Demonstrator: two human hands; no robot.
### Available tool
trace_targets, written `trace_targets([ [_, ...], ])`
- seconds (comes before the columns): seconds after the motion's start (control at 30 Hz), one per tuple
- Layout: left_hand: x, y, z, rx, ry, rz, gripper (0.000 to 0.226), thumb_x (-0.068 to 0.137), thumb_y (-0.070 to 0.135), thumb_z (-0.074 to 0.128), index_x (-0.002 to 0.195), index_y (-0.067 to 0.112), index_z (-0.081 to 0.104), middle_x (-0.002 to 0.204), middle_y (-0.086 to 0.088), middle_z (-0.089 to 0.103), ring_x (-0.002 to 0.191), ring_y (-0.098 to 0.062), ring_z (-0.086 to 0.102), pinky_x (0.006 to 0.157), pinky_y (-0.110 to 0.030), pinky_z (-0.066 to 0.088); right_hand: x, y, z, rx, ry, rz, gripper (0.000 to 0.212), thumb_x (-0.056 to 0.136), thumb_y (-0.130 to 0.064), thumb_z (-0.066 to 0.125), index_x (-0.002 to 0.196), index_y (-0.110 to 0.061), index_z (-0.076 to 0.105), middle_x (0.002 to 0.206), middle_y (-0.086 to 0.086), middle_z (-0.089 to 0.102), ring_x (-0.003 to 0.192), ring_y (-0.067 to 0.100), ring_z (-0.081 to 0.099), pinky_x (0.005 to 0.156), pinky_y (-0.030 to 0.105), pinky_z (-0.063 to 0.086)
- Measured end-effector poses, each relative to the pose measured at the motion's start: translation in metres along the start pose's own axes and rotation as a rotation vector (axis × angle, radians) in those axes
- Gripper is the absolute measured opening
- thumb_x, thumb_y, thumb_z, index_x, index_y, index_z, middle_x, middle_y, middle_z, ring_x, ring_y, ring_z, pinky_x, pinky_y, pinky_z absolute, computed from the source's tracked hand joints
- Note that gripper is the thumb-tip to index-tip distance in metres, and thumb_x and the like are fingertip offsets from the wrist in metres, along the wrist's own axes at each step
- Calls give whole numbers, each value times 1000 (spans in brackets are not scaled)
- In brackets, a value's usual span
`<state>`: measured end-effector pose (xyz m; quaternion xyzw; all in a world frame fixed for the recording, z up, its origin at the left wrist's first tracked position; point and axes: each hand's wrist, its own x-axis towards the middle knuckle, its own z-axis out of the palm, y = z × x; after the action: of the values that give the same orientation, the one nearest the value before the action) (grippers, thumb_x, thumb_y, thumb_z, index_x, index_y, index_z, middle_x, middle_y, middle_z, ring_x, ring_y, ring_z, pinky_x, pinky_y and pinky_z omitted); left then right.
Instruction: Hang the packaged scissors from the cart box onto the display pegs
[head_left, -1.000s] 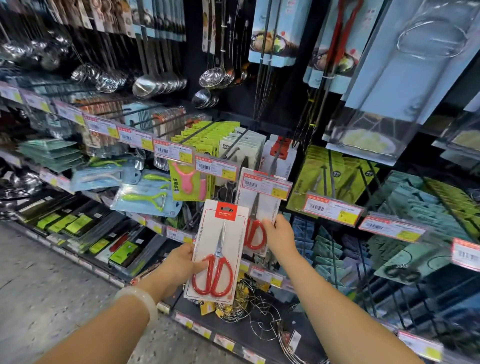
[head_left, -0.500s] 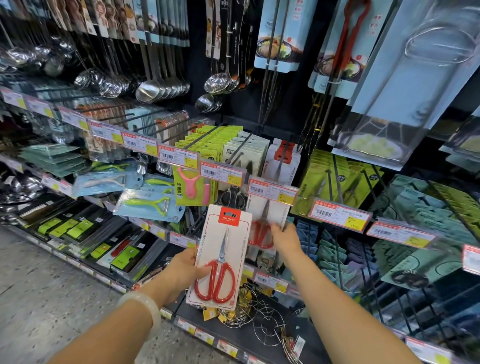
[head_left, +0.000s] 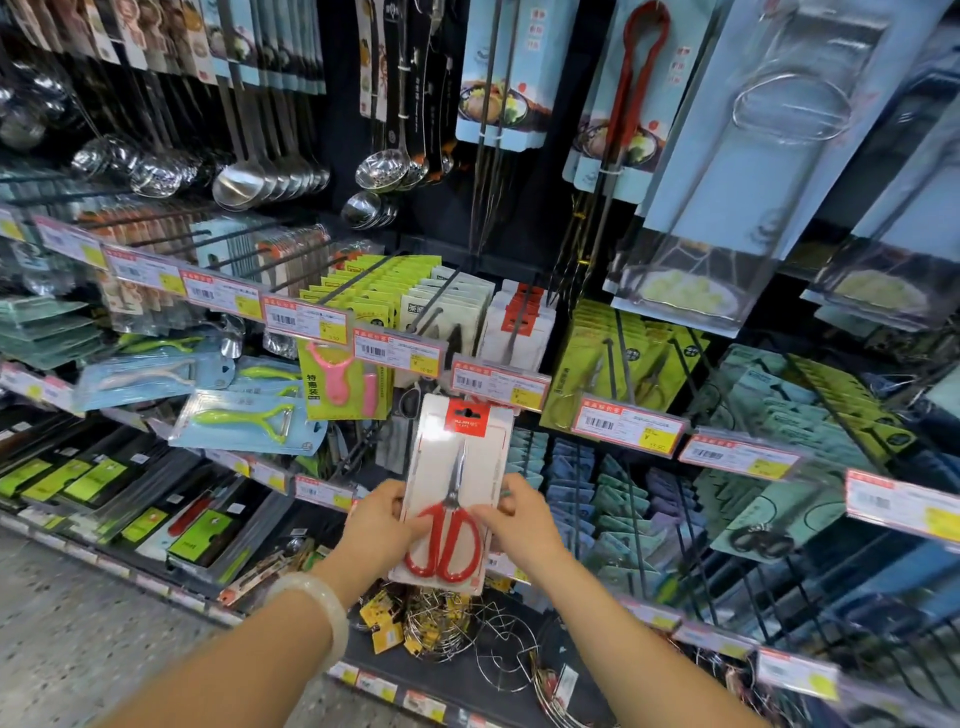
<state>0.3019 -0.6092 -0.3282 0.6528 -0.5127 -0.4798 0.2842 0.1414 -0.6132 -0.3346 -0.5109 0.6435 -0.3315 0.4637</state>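
Scissors pack (head_left: 457, 488): we are holding a white card with red-handled scissors upright in front of the shelf, just below a row of price tags; its red header with the hang hole is sitting close under the nearest price tag (head_left: 500, 382).

Left hand (head_left: 382, 525): we are gripping the pack's left edge, thumb lying across the front near the red handles, fingers hidden behind the card.

Right hand (head_left: 519, 525): we are pinching the right edge at the same height, thumb on the front.

Target peg (head_left: 519, 325): we are judging it to be the rod behind that tag, already carrying white cards with red headers; its tip is hidden by the tag, so we cannot tell how much room is left.

Step in hand: we are judging that we are lining the hang hole up with the peg end, with the pack not yet threaded.

Risk, missed hole: we are steering from the bottom of a long card, so the top may be wobbling and the peg tip may be striking card instead of the hole.

Risk, tag: we are working close under the tag, which may be getting knocked or flipped.

Risk, neighbours: we are crowding the green cards (head_left: 358, 291) and pink peeler pack (head_left: 343, 382) on our left, which could be getting pushed off.

Cart box: we are not seeing it.
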Motion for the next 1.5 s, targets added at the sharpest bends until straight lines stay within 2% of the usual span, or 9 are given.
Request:
trace_targets([
  [0.1,4,16,5,41,53,100,36,84,19,68,117,11,54,102,-5,66,86,-18,62,73,-28,54,3,-16,-15,-35,43,-97,27,90,-9,57,115,-13,51,107,-1,61,96,14,59,71,16,50],
  [0.2,16,32,5,45,54,178,37,85,17,67,119,10,56,92,0,63,74,-11,58,59,-16,45,8,-28,-26,-40,94,-139,23,90,-9,57,111,-16,52,105,-1,61,100,17,58,84,27,50],
  [0.37,33,43,2,58,-5,169,34,85,14,66,118,12,60,96,-7,68,90,-26,65,84,-40,55,17,-34,-33,-54,117,-118,29,93,-9,53,121,-9,51,107,5,59,91,14,53,68,14,44],
  [0.53,41,30,10,69,-62,174,32,86,12,65,118,16,62,106,-7,71,91,-22,67,84,-38,56,19,-16,-25,-85,138,-70,25,94,-9,51,119,-8,54,116,6,61,92,14,57,76,17,45],
  [0.63,47,26,15,78,-52,188,34,87,12,63,121,16,60,108,-7,71,86,-20,65,78,-31,55,25,-14,-26,-85,148,-69,26,94,-8,50,120,-7,54,104,2,60,76,0,53,57,3,41],
  [0.87,63,33,35,341,37,-10,76,88,23,63,146,4,18,137,-20,47,121,-34,51,94,-39,44,29,-4,-34,-256,134,87,53,93,-30,53,139,-9,35,117,10,55,108,24,55,92,36,45],
  [0.97,57,26,56,540,-53,-80,70,85,31,65,138,2,29,134,-22,43,120,-36,49,98,-39,45,16,18,-47,-419,72,163,48,94,-28,52,135,-6,37,128,12,53,114,27,53,94,34,43],
  [1.2,9,36,144,1069,-232,266,55,86,28,59,134,13,38,139,-12,39,132,-32,34,110,-45,32,-33,72,-101,-796,40,229,55,90,-23,56,137,-6,33,136,18,43,126,34,42,101,39,38],
  [1.5,-123,104,325,1265,-417,626,55,90,22,54,139,9,34,144,-14,33,136,-34,28,112,-46,28,-182,168,-273,-926,268,396,50,90,-23,54,134,-8,35,136,17,42,126,35,40,100,43,39],
])
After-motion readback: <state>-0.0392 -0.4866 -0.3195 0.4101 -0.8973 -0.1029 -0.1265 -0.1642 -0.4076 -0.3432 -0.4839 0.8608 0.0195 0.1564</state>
